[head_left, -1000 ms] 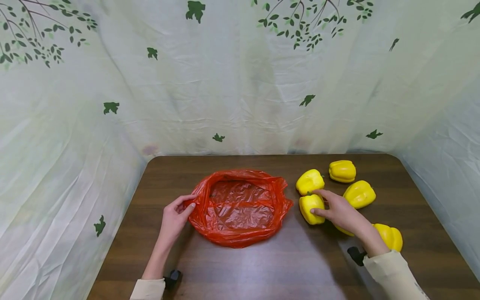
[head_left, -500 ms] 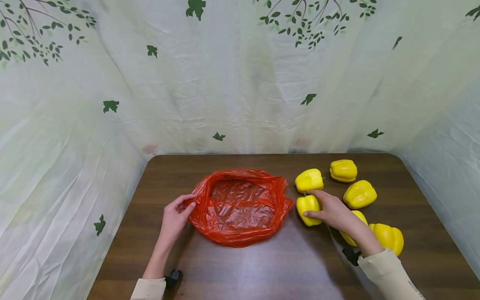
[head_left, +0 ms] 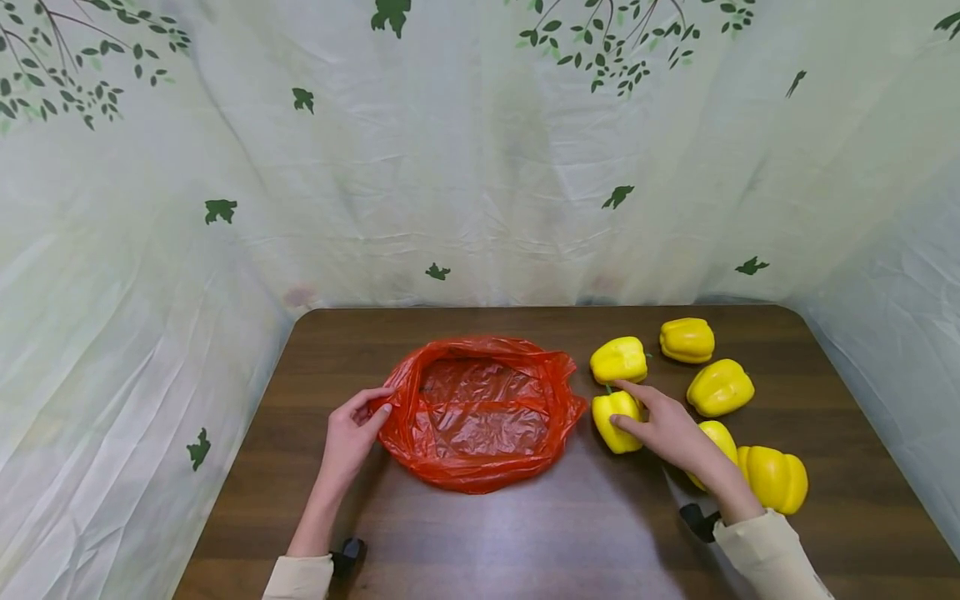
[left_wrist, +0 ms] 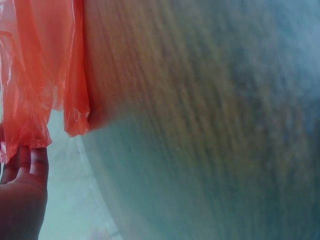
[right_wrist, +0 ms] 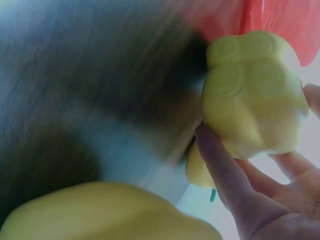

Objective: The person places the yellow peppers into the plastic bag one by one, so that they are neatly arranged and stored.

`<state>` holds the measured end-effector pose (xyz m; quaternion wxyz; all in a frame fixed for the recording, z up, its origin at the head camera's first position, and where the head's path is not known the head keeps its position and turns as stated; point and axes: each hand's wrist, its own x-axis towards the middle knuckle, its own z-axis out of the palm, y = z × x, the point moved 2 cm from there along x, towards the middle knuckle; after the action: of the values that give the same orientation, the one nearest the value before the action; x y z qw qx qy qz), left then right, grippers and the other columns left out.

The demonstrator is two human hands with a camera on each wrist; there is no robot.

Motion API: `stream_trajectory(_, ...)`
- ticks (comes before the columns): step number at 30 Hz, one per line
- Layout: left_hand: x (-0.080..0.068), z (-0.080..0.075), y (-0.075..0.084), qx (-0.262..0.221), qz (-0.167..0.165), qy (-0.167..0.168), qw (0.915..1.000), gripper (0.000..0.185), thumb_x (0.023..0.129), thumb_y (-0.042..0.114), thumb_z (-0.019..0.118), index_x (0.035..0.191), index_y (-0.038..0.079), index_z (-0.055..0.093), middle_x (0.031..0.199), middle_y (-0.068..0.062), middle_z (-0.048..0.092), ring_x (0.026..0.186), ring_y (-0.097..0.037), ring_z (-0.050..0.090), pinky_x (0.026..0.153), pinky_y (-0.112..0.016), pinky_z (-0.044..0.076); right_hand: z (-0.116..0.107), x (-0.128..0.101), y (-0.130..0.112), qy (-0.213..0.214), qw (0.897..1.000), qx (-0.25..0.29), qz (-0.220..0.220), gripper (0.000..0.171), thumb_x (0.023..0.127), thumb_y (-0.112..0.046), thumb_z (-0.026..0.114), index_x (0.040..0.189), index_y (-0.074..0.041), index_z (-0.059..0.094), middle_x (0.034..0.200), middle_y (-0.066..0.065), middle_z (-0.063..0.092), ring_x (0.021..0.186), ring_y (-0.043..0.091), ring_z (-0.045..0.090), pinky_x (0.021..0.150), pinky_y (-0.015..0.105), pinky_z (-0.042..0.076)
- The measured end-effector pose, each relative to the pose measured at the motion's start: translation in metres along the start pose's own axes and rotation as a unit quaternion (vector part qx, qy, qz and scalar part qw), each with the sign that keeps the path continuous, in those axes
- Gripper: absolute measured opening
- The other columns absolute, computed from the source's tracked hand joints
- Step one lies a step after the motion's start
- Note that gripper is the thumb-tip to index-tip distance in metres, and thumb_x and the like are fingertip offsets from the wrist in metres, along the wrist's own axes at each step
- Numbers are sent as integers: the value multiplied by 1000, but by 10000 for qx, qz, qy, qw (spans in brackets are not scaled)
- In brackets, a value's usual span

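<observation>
A red plastic bag (head_left: 480, 412) lies opened out on the brown table (head_left: 465, 533). My left hand (head_left: 384, 400) pinches its left rim; in the left wrist view the fingertips (left_wrist: 30, 162) sit under the red bag (left_wrist: 40, 75). My right hand (head_left: 622, 404) grips a yellow pepper (head_left: 615, 421) just right of the bag, thumb on its near side and index finger over its top. The right wrist view shows that pepper (right_wrist: 250, 95) against my fingers (right_wrist: 220, 160), with the bag (right_wrist: 280, 20) beyond it.
More yellow peppers lie to the right: one (head_left: 618, 358) behind the held one, others at the back (head_left: 686, 339), middle (head_left: 720, 387) and near right (head_left: 772, 479), plus one (head_left: 716, 437) partly behind my right wrist. A leaf-print cloth (head_left: 480, 167) walls in the table.
My right hand has shifted a little to the left with the pepper, uncovering more of the pepper behind the wrist. The left hand and bag have stayed put.
</observation>
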<state>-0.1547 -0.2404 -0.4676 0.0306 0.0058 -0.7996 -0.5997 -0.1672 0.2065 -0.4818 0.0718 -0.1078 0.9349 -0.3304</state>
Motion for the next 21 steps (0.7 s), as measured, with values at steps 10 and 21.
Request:
stream_trajectory(10,-1,0,0,108,48,302,9995,22,89,4,60,111,1,64,109,-15,60,89,-28,58,70,-23,52,6,-5,-2,238,9979,303,512,70,79,-53,67,131,-11,44,126,9,53,104,25,53,86,47,44)
stream_trajectory(21,-1,-1,0,316,78,458,9984,20,88,3,62,108,0,65,103,-15,59,85,-29,55,67,-21,52,8,-15,-6,674,9961,356,439,70,75,-52,72,128,-13,49,124,9,50,106,25,49,87,49,44)
